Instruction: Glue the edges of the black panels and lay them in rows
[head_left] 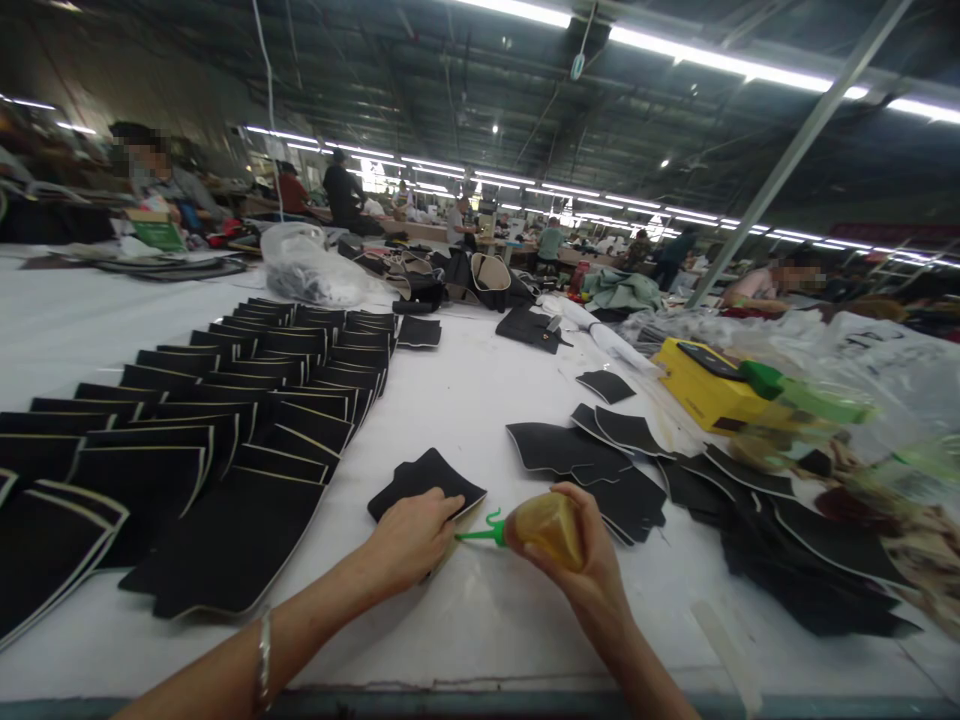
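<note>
At near centre, our left hand (411,535) is resting on a black piece (421,474), whether pinching we cannot tell; our right hand (594,562) is clasping an amber bottle (547,530), green nozzle (495,532) pointing left. We are judging the bottle squeezable, best held round its body, the piece light, pliant.

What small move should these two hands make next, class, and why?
Probably squeeze the bottle lightly and draw its green nozzle along the black piece's right edge. The right hand holds the bottle sideways, its tip at or very near that edge, while the left hand lies on the piece.
</note>
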